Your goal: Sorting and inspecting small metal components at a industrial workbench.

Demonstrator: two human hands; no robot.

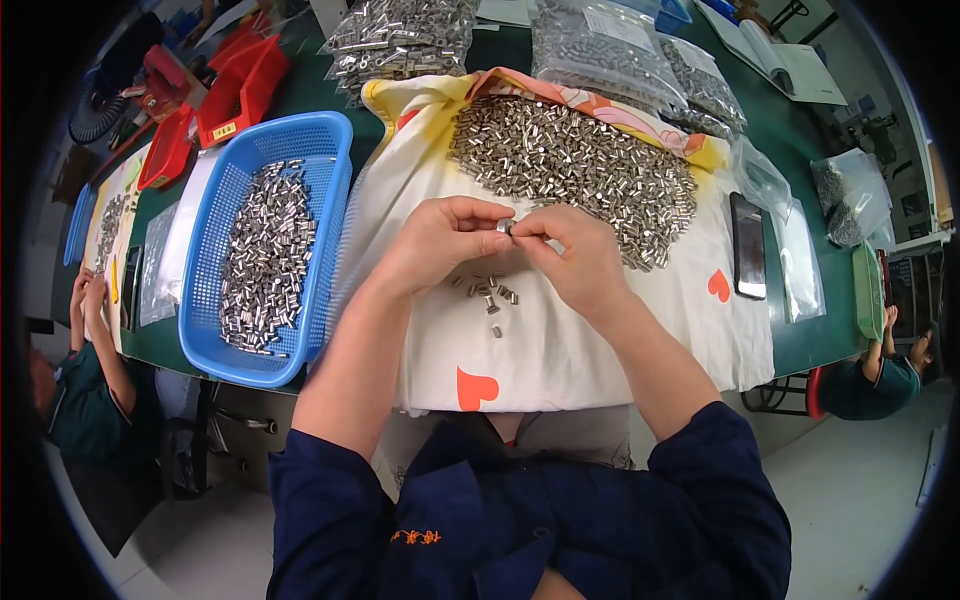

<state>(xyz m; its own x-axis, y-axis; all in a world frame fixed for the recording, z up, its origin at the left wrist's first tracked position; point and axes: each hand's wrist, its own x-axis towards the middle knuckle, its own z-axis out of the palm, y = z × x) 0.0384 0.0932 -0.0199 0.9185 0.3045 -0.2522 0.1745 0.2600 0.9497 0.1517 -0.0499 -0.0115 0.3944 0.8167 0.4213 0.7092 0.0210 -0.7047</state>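
Over the cloth, my left hand pinches a small silvery metal part between thumb and forefinger. The fingertips of my right hand are closed together against the same part from the other side. Its exact shape is partly covered by my fingers. Just below my hands, several loose metal cylinders lie scattered on the white cloth with red hearts. Beyond my hands spreads a large heap of similar short metal cylinders.
To the left stands a blue plastic basket with many metal cylinders inside. Bags of metal parts line the back, with red bins at far left. A phone lies right. Other people sit at both sides.
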